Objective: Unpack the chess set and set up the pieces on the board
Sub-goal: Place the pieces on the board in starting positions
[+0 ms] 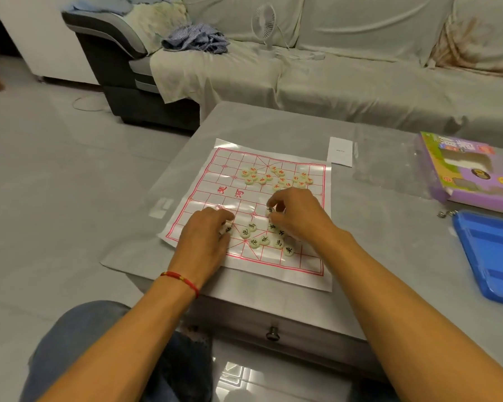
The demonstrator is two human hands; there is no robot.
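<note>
Where fingers [273,202] curl, piece [269,210] between.

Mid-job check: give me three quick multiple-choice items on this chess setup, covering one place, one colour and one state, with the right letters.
1. The red-lettered pieces lie
A. on the board's far half
B. in the blue tray
C. on the sofa

2. The tray at the right is
A. green
B. blue
C. red

3. The right hand is
A. resting flat
B. off the table
C. pinching a piece

Answers: 1 A, they cluster beyond the river on the board; 2 B, its plastic is plainly blue; 3 C, fingertips close on a black-lettered piece.
</note>
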